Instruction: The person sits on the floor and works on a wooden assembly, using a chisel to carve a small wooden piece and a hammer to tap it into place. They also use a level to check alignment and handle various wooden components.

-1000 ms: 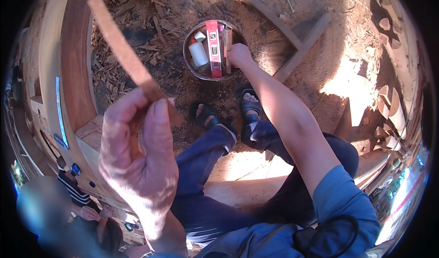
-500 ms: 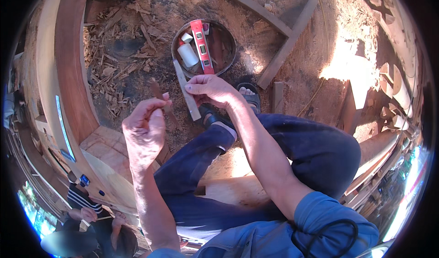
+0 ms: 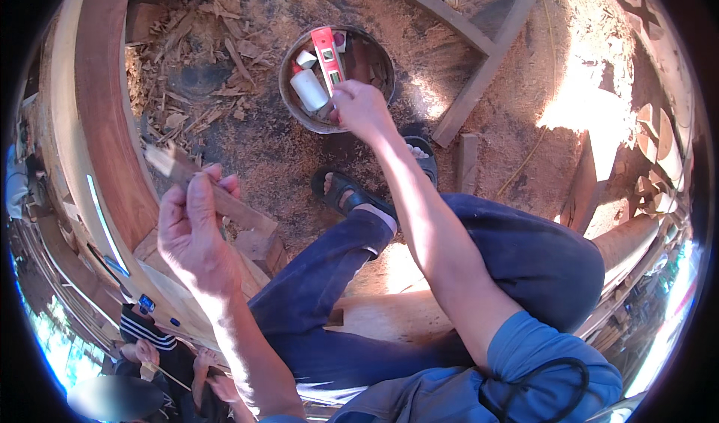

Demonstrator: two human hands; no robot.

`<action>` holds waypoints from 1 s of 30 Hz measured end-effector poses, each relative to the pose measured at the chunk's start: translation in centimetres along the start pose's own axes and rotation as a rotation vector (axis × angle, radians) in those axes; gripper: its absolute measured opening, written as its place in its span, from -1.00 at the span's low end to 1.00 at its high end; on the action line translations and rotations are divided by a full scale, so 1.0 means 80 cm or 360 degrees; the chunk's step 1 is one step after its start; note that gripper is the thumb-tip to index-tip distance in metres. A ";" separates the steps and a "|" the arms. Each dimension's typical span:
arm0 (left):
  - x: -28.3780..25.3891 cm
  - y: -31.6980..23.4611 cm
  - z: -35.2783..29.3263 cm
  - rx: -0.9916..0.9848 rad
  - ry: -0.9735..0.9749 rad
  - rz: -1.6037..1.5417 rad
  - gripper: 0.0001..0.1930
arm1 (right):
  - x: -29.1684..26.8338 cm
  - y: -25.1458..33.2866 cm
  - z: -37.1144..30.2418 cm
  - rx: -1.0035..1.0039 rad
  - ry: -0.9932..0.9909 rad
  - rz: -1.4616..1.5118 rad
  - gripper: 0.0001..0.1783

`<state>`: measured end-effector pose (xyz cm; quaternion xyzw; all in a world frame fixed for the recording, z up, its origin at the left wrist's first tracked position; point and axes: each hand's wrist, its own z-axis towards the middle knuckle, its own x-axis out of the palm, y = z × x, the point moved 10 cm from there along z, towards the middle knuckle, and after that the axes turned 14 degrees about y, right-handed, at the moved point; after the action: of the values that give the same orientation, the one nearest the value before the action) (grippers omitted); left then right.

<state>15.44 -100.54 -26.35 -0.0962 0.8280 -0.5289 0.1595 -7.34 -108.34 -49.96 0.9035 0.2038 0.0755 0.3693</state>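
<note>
My left hand is closed, thumb against fingers, on a thin wooden strip whose far end is blurred. It hangs over the floor beside a long reddish-brown timber. My right hand reaches over the near rim of a round bucket, fingers bent inward, covering the lower end of a red spirit level. Its fingertips are partly hidden, and what they pinch I cannot make out. A white bottle lies in the bucket, left of the level.
Wood chips and sawdust cover the floor around the bucket. A joined wooden frame lies at the far right. The long timber runs along the left. At lower left, another person's hands hold a thin stick.
My right hand has moved up to the bucket; the pale flat strip it held is no longer visible. My left hand has moved left and turned, still holding the wooden strip.
</note>
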 end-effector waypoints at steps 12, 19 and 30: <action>0.046 -0.019 -0.021 -0.0005 0.0206 0.0262 -0.79 | 0.055 -0.031 0.032 -0.0394 -0.0371 -0.0907 -0.67; 0.051 -0.024 -0.029 0.0010 0.0211 0.0339 -0.81 | 0.051 -0.034 0.020 -0.0432 -0.0433 -0.0945 -0.81; 0.046 -0.065 -0.043 0.0283 0.0247 0.0241 -0.80 | -0.023 -0.012 0.114 0.0212 0.0322 -0.1861 -0.68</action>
<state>10.74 -101.03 -20.91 0.0222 0.7927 -0.5924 0.1424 -6.66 -114.31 -57.16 0.6510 0.7058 -0.0675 0.2710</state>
